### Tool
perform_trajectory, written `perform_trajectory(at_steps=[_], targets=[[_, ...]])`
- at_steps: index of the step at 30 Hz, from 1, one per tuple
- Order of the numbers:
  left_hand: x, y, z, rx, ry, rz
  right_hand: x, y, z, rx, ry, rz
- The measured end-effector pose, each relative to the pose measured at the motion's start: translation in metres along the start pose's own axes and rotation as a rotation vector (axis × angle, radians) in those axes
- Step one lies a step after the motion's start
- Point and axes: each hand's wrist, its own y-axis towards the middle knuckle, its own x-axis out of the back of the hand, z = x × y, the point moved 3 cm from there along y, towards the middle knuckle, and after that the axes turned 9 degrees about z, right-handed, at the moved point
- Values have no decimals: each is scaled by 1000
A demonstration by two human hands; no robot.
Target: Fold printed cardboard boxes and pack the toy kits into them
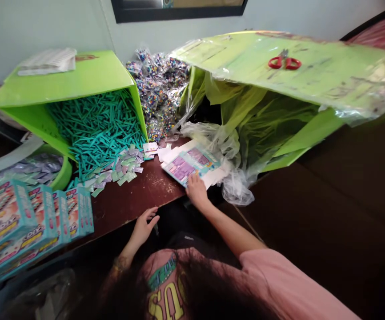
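Observation:
My right hand (197, 190) is at the front edge of a stack of printed sheets (192, 163), fingers bent over the top sheet's border. The sheets are teal with purple panels, and white paper shows beneath them. My left hand (144, 226) hovers by the table's front edge, fingers loosely curved and thumb apart, holding nothing. Beyond it, small green and lilac sachets (127, 166) lie scattered on the dark red table (152, 186). A heap of teal plastic sticks (102, 120) spills from a green box (89, 78) on its side.
Stacked teal picture boxes (50, 218) stand at the left, before a green basket (66, 173) of sachets. Bags of colourful beads (161, 84) are piled at the back. Red-handled scissors (284, 61) lie on a second green box (232, 58), with clear plastic bags (237, 189) at its opening.

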Motion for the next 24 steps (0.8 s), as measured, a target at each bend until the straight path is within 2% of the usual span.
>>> perform_trajectory(at_steps=[2, 4, 5, 6, 8, 10, 11, 13, 16, 18, 19, 21, 24], targets=[[0, 7, 0, 29, -273, -101, -13, -42, 52, 227, 73, 49], [5, 8, -4, 35, -504, -293, -17, -76, 100, 536, 188, 103], [10, 6, -8, 30, -570, -395, -13, -86, 117, 655, 258, 118], [16, 3, -11, 22, -602, -477, -6, -88, 129, 708, 333, 114], [28, -7, -18, -2, -601, -525, 12, -72, 137, 615, 482, 75], [39, -18, -21, -8, -567, -479, 26, -44, 138, 424, 622, 67], [44, -24, -22, -9, -545, -473, 29, -32, 140, 376, 693, 103], [56, -34, -24, -49, -479, -520, 28, -21, 148, 391, 868, 230], [79, -44, -32, -190, -282, -674, 13, -31, 162, 452, 1151, 456], [94, -51, -38, -264, -122, -792, 2, -44, 166, 478, 1241, 586], [99, -54, -41, -286, -60, -827, -1, -49, 168, 496, 1248, 609], [103, -59, -43, -294, 2, -792, -1, -53, 168, 506, 1242, 531], [95, -66, -36, -229, -9, -638, 3, -52, 166, 439, 1243, 317]])
